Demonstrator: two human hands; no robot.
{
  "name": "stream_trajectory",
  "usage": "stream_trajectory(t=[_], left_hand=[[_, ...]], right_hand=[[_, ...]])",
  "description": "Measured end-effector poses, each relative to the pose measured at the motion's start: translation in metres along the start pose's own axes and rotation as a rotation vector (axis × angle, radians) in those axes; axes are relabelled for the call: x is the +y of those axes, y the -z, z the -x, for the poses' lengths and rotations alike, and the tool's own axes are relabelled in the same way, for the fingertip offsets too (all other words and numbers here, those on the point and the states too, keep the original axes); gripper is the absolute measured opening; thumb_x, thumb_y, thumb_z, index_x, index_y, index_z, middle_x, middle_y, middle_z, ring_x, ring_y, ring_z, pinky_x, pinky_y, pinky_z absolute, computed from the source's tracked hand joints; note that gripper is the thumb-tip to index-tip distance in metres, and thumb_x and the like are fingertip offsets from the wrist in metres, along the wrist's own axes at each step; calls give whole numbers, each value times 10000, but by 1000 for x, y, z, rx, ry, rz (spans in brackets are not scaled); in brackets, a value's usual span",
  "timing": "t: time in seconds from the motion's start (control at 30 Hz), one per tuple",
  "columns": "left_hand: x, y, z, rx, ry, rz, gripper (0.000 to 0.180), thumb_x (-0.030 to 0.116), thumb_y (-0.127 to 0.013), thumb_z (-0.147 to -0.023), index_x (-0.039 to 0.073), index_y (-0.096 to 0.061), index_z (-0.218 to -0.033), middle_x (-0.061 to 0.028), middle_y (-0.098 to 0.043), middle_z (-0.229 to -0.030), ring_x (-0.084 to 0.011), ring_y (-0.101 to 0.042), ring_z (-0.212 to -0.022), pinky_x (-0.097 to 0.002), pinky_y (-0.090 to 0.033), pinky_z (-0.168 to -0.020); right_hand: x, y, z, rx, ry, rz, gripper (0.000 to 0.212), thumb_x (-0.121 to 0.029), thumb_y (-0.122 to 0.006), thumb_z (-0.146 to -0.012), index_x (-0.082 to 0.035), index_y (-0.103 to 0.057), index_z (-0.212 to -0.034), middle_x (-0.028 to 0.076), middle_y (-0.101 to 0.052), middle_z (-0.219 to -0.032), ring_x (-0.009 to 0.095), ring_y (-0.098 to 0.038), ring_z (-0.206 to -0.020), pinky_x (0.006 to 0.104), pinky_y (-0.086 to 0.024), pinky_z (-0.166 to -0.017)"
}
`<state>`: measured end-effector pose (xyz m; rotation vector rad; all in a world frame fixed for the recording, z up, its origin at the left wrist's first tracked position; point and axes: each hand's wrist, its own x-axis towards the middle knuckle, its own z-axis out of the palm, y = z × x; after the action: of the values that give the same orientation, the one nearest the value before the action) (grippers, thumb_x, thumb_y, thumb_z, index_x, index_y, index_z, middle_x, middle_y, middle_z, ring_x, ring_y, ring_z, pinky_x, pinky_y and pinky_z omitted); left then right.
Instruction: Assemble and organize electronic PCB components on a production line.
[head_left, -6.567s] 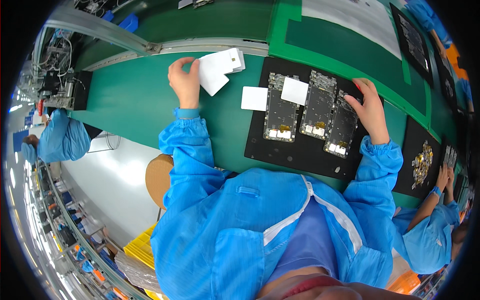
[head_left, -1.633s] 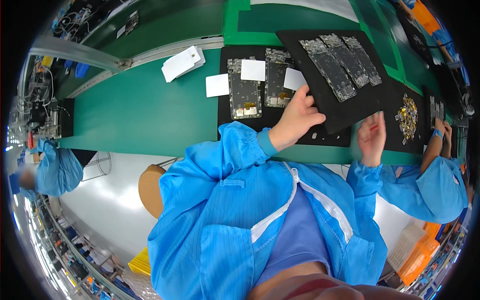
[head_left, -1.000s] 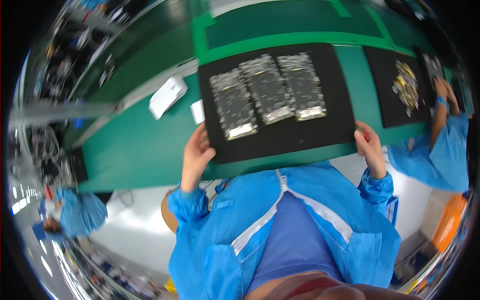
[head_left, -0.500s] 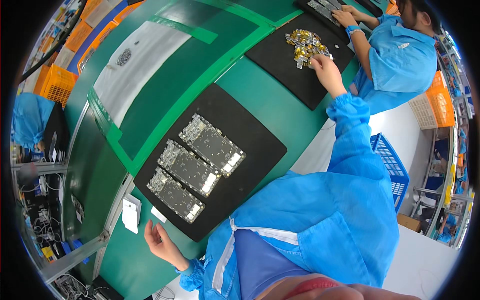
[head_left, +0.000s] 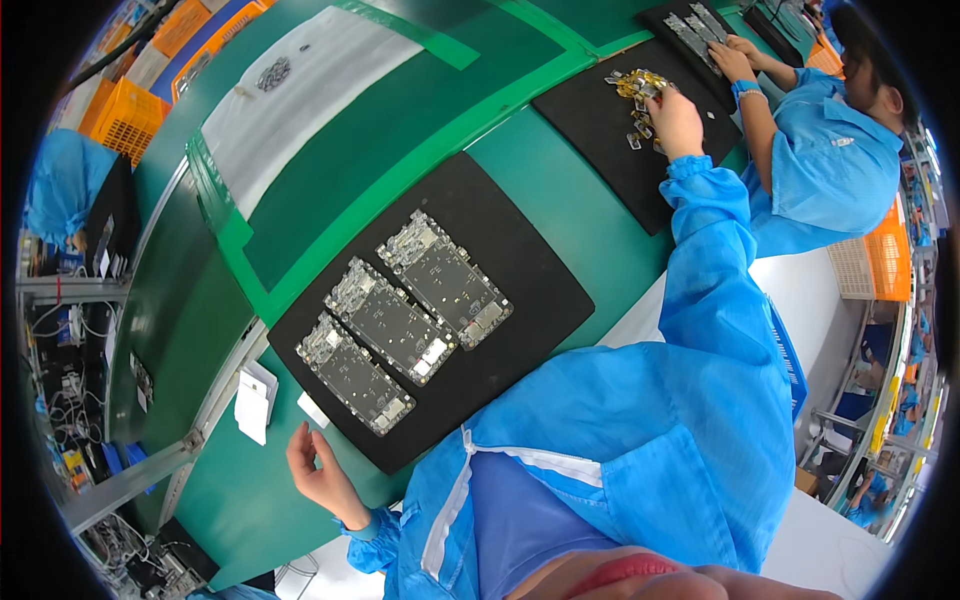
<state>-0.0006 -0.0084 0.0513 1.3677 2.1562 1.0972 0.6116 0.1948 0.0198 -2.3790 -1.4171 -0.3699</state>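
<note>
My right hand (head_left: 677, 124) reaches far right, its fingers curled into a loose pile of small gold-and-silver parts (head_left: 640, 84). The fingertips are partly hidden among them. This pile lies on a black mat (head_left: 580, 110). Three dark circuit boards with silvery ends lie side by side, slanted, on a nearer black mat (head_left: 540, 270): a left board (head_left: 355, 375), a middle board (head_left: 392, 322) and a right board (head_left: 447, 282). Off that mat's lower left corner, my left hand (head_left: 328, 482) hangs over the green table, open and holding nothing, fingers slightly apart.
A co-worker (head_left: 825, 150) at the far right handles metal strips (head_left: 690, 40) on another dark mat, close to my right hand. White cards (head_left: 256, 400) lie left of the boards. A white sheet (head_left: 310, 100) with a small grey heap (head_left: 273, 73) is taped across the table.
The view has shifted slightly, moving most of the scene rightward. My right hand has pushed deeper into the gold-and-silver pile, which is now spread differently. The left hand stays open near the mat corner.
</note>
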Motion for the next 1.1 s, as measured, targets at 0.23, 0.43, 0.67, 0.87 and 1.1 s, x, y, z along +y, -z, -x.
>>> stream_trajectory(t=[0.23, 0.43, 0.67, 0.87, 1.1], left_hand=[[11, -1, -5, 0, -50, 60, 175, 35, -600, -890, -13, -626, -1056, -90, -648, -968, -148, -606, -891, -280, -482, -826], [61, -27, -6, -186, -209, 169, 180, -28, -627, -826, -12, -643, -1005, -96, -638, -1030, -157, -600, -887, -261, -477, -803], [88, -54, -2, -415, -426, 128, 211, -12, -665, -795, 16, -650, -1003, -116, -645, -1043, -249, -625, -976, -304, -483, -847], [96, -55, -11, -506, -444, 127, 213, -2, -664, -796, 20, -649, -1007, -110, -649, -1021, -255, -633, -942, -305, -495, -807], [145, -105, -58, -607, -685, 80, 143, 46, -634, -812, 27, -651, -952, -109, -621, -865, -292, -609, -825, -359, -488, -710]], right_hand=[[-33, 47, 22, 54, 51, -193, 365, -287, -689, -809, -2, -628, -1030, 199, -659, -874, 363, -644, -815, 408, -513, -706], [-145, 79, 114, -408, 455, -642, 313, -209, -707, -789, -19, -627, -1026, 176, -658, -856, 325, -649, -781, 377, -510, -676], [-193, 66, 141, -542, 561, -641, 493, -183, -779, -714, -33, -598, -1148, 107, -628, -775, 235, -599, -690, 329, -487, -649], [-176, 65, 139, -634, 491, -802, 500, -216, -770, -729, -54, -598, -1170, 81, -621, -733, 228, -585, -656, 337, -466, -607], [-161, 54, 133, -496, 423, -811, 189, -151, -698, -791, -58, -688, -956, 92, -624, -817, 233, -588, -728, 328, -472, -658]])
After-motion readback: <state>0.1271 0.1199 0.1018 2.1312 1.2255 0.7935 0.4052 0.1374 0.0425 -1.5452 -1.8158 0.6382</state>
